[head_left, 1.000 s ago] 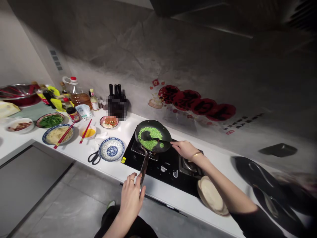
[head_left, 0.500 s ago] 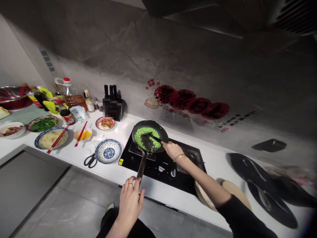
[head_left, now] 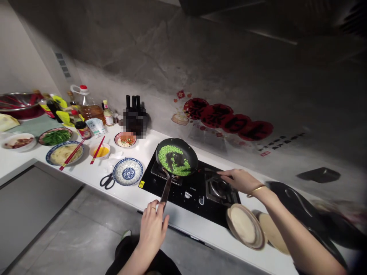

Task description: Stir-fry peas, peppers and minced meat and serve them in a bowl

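A person's left hand (head_left: 153, 229) wraps its grip around the end of the long handle of a black frying pan (head_left: 177, 156), which sits on the black stove (head_left: 189, 187) ahead of that hand. Green beans (head_left: 172, 159) ring the pan's dark centre. The right hand (head_left: 241, 179) hovers over the burner to the pan's right, fingers narrowed on a thin dark utensil handle (head_left: 210, 170). Left of the pan, a blue-patterned bowl (head_left: 128, 172) and scissors (head_left: 107, 180) lie on the white table (head_left: 86, 172).
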Tool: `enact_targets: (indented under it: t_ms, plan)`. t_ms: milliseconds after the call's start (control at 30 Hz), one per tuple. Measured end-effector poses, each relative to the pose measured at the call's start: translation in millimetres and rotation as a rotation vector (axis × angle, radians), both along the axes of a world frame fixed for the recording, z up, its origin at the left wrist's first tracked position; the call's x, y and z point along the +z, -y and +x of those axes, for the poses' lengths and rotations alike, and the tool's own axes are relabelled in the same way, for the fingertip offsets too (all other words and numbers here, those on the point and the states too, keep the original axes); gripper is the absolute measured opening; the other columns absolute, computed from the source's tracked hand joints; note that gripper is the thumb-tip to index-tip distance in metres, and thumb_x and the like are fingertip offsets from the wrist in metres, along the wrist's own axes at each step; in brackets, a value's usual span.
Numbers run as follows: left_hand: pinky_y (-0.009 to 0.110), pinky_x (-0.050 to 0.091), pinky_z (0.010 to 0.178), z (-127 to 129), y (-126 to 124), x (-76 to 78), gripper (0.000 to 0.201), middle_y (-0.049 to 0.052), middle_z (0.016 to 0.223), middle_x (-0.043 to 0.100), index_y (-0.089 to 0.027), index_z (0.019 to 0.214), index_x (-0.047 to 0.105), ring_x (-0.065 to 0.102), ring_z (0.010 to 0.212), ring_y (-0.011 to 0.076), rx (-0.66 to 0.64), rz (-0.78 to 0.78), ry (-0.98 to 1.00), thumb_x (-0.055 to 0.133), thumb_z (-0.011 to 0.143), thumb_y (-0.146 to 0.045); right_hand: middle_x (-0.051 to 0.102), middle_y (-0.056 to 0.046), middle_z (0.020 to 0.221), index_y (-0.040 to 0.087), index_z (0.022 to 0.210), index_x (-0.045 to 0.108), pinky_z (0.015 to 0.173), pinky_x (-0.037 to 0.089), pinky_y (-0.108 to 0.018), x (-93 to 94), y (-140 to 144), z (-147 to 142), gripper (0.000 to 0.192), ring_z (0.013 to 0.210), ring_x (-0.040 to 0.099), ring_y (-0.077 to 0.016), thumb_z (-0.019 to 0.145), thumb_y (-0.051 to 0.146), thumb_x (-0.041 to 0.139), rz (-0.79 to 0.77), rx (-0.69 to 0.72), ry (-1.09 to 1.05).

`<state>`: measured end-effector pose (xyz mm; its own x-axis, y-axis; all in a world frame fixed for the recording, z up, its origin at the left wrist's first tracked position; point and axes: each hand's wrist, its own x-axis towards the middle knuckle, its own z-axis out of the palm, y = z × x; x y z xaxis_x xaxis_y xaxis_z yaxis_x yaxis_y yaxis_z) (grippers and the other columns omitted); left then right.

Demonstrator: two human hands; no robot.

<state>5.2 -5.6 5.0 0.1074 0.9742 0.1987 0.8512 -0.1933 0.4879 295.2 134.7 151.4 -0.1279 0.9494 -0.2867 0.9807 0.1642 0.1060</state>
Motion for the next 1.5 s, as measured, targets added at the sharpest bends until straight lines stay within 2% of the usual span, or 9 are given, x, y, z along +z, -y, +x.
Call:
enact_targets:
  t_ms: [167,333,433,567,700,867,1133,1300,1500]
  plan:
    - [0.037,0.043,0.083,7,2,-2.7,0.03,0.01,0.105,0.054,-0.018,0.111,0.055,0.051,0.099,0.0237,-0.016,0.022,0.007,0.042,0.084,-0.023,0.066,-0.001,0.109,0.028,0.113,0.062,0.086,0.046,-0.031,-28.2,4,-15,0.035,0.099,0.061,-0.0206,0.085,0.028,0.042,0.032,0.011,-0.014]
    - [0.037,0.044,0.082,4,6,-2.5,0.03,0.01,0.105,0.055,-0.019,0.11,0.055,0.052,0.098,0.0233,-0.007,0.015,0.009,0.042,0.084,-0.024,0.065,-0.009,0.109,0.018,0.126,0.051,0.084,0.045,-0.032,-71.6,-27,-47,0.041,0.1,0.061,-0.0214,0.089,0.025,0.034,0.096,-0.083,-0.034]
    - [0.037,0.044,0.083,0,8,-2.2,0.03,0.01,0.105,0.055,-0.018,0.11,0.056,0.052,0.098,0.0229,0.019,0.023,0.008,0.042,0.084,-0.022,0.065,-0.009,0.109,0.018,0.126,0.051,0.085,0.045,-0.029,-84.5,-48,-70,0.041,0.102,0.059,-0.0197,0.09,0.025,0.031,0.123,-0.075,-0.075]
    - [0.036,0.044,0.083,-6,9,-2.3,0.03,0.01,0.104,0.055,-0.019,0.11,0.056,0.052,0.098,0.0223,0.05,0.037,0.009,0.042,0.084,-0.022,0.065,-0.009,0.109,0.022,0.124,0.053,0.085,0.044,-0.028,-81.1,-55,-93,0.039,0.1,0.06,-0.0194,0.09,0.025,0.035,0.106,0.01,-0.097]
    - [0.036,0.044,0.083,-7,9,-1.3,0.031,0.01,0.104,0.055,-0.019,0.111,0.056,0.052,0.098,0.0224,0.054,0.042,0.015,0.042,0.084,-0.022,0.067,-0.009,0.103,0.025,0.122,0.056,0.082,0.045,-0.03,-59.6,-32,-96,0.038,0.093,0.062,-0.0204,0.088,0.026,0.038,0.067,0.138,-0.024]
    - [0.037,0.044,0.083,-1,8,0.1,0.03,0.01,0.105,0.054,-0.018,0.11,0.055,0.051,0.098,0.0232,0.012,0.028,0.016,0.042,0.084,-0.023,0.067,-0.009,0.104,0.024,0.119,0.058,0.081,0.046,-0.033,-32.4,-2,-62,0.038,0.093,0.062,-0.0222,0.087,0.025,0.039,0.046,0.121,0.048]
    - [0.037,0.043,0.084,4,8,-0.4,0.029,0.009,0.106,0.054,-0.019,0.11,0.055,0.051,0.099,0.0228,-0.03,0.04,0.034,0.042,0.084,-0.024,0.07,-0.001,0.097,0.026,0.109,0.065,0.084,0.046,-0.027,-3.1,10,-9,0.035,0.09,0.064,-0.0191,0.083,0.028,0.042,-0.025,0.036,-0.049]
    - [0.036,0.043,0.083,3,9,0.3,0.029,0.009,0.105,0.055,-0.019,0.11,0.055,0.052,0.098,0.0225,-0.039,0.033,0.029,0.042,0.084,-0.024,0.065,-0.001,0.11,0.026,0.114,0.062,0.087,0.044,-0.027,-31.0,5,-38,0.035,0.1,0.06,-0.0189,0.086,0.028,0.041,0.005,0.026,-0.075]
    - [0.037,0.043,0.084,-4,11,-1.2,0.03,0.01,0.105,0.055,-0.019,0.11,0.055,0.051,0.099,0.0232,-0.004,0.026,0.006,0.043,0.083,-0.023,0.065,-0.011,0.107,0.019,0.126,0.051,0.084,0.045,-0.031,-79.7,-34,-78,0.041,0.097,0.061,-0.0212,0.091,0.028,0.033,0.138,-0.073,-0.027]
